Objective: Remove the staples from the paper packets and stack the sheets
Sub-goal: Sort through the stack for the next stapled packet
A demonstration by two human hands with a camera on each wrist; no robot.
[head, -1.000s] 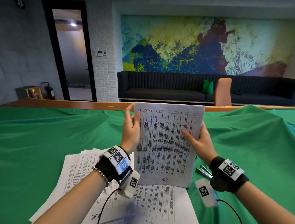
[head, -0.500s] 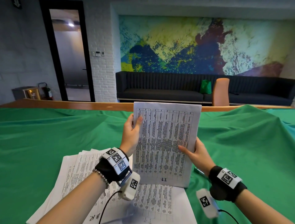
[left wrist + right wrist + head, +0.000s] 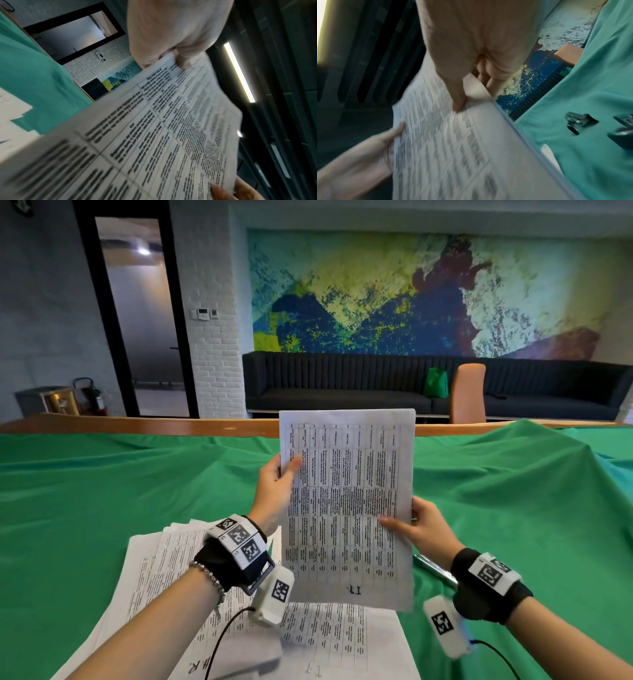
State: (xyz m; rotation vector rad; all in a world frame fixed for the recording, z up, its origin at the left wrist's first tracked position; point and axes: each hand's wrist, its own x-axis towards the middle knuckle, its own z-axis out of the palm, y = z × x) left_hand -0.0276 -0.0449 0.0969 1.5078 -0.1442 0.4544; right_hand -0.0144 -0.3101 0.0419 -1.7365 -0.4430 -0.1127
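Note:
I hold a printed paper packet [image 3: 346, 501] upright above the green cloth, its table of text facing me. My left hand [image 3: 277, 491] pinches its left edge, thumb on the front. My right hand [image 3: 418, 525] grips the right edge lower down, thumb on the front and fingers behind. The left wrist view shows the packet [image 3: 154, 135] with the left hand [image 3: 176, 59] pinching it. In the right wrist view the right hand [image 3: 462, 97] holds the packet [image 3: 453, 148]. A loose pile of sheets [image 3: 164, 570] lies flat below the left arm. No staple is visible.
A green cloth [image 3: 102, 491] covers the table. A metal staple remover [image 3: 435, 568] lies on it beside the right wrist; the right wrist view shows black and metal tools [image 3: 578, 123] there. The wooden table edge [image 3: 137, 424] is far; a sofa and chair stand beyond.
The packet has turned more upright and shifted slightly left. My right hand slid down its right edge toward me; my left hand also sits lower on the left edge.

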